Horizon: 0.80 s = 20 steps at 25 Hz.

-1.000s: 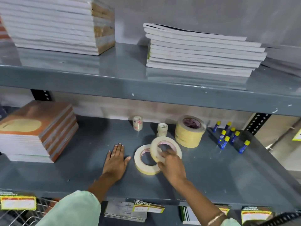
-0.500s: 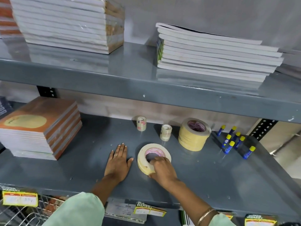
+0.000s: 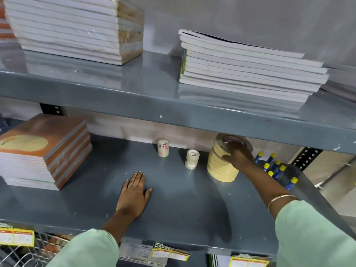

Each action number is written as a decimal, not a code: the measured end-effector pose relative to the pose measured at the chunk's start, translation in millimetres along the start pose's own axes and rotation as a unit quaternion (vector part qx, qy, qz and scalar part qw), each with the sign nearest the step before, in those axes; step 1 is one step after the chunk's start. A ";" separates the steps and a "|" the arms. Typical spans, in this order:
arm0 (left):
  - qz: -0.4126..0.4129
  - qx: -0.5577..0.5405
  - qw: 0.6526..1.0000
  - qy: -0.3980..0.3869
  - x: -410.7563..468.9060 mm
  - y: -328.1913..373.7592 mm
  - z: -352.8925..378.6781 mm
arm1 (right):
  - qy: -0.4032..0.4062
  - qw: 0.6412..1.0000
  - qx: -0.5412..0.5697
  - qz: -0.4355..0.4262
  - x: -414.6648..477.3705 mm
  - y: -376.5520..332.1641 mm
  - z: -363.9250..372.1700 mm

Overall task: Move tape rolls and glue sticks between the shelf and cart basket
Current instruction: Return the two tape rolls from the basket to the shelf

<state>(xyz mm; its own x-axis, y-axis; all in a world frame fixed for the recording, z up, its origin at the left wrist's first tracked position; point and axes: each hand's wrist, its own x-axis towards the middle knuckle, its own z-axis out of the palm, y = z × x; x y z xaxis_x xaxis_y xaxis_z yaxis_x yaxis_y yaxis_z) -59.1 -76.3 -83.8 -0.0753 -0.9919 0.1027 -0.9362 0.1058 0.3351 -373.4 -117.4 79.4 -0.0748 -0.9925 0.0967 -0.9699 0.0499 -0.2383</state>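
Two grey metal shelves run across in front of me, the lower shelf (image 3: 173, 209) holding the stationery I work with. My left hand (image 3: 133, 191) lies flat on it, palm down, fingers spread and gripping nothing. My right hand (image 3: 238, 154) reaches to the back of the shelf and rests on top of the stack of masking tape rolls (image 3: 221, 166), thumb against its side and fingers curled over the upper rim; whether it is truly gripping the top roll I cannot tell. The rolls in that stack are too close to count with certainty. Left of the stack stand two small clear tape rolls, one (image 3: 191, 159) just beside it and one (image 3: 163, 148) farther back. To the right of my wrist stand blue glue sticks (image 3: 277, 168) with yellow caps; I count seven caps showing. One stack of orange notebooks (image 3: 44, 149) sits at the left end of this shelf. The upper shelf carries two white paper stacks (image 3: 250, 70). A wire cart basket (image 3: 28, 255) shows at bottom left
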 end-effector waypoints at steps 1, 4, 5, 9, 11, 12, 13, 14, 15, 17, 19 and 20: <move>0.000 -0.003 1.000 0.003 0.5 0.1 0.4 | -0.011 1.000 -0.012 0.001 2.0 3.9 -0.2; -0.004 -0.006 1.000 0.015 1.3 -1.1 1.5 | -0.051 0.998 -0.035 0.016 6.7 6.9 2.2; -0.002 -0.002 1.000 0.015 1.9 -1.6 1.3 | -0.053 0.998 -0.032 0.024 7.0 6.7 2.5; -0.021 -0.111 0.993 0.032 -8.1 0.3 -12.9 | 0.037 0.995 -0.089 -0.022 -1.2 -24.6 0.9; -0.057 -0.191 0.976 0.088 -25.8 -5.0 -30.5 | 0.101 0.990 -0.027 -0.091 -13.1 -69.3 1.8; -0.083 -0.210 0.966 0.123 -43.2 -16.9 -40.3 | 0.106 0.982 0.033 -0.150 -21.2 -103.1 9.1; -0.102 -0.210 0.961 0.150 -58.4 -26.9 -49.3 | 0.095 0.971 0.088 -0.201 -30.3 -134.5 16.6; -0.119 -0.199 0.957 0.172 -77.9 -44.2 -55.1 | 0.068 0.955 0.139 -0.253 -42.7 -171.4 28.6; -0.144 -0.180 0.954 0.192 -102.5 -64.8 -62.7 | 0.030 0.936 0.180 -0.301 -57.2 -210.2 47.5; -0.201 -0.162 0.941 0.216 -147.5 -104.2 -70.2 | -0.051 0.901 0.224 -0.368 -88.7 -273.7 86.7; -0.289 -0.139 0.922 0.217 -208.3 -151.5 -65.8 | -0.147 0.857 0.234 -0.435 -130.1 -336.7 140.1; -0.325 -0.119 0.916 0.202 -234.2 -170.8 -59.8 | -0.185 0.838 0.226 -0.461 -148.2 -359.6 163.5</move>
<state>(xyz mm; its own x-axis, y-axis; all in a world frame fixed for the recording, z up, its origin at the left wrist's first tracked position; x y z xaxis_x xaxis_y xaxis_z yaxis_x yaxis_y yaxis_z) 138.9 142.2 -109.1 0.6501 -0.7483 0.1315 -0.6330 -0.4378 0.6385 24.4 -6.5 -7.3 0.8164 -0.5564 0.1544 -0.3831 -0.7220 -0.5762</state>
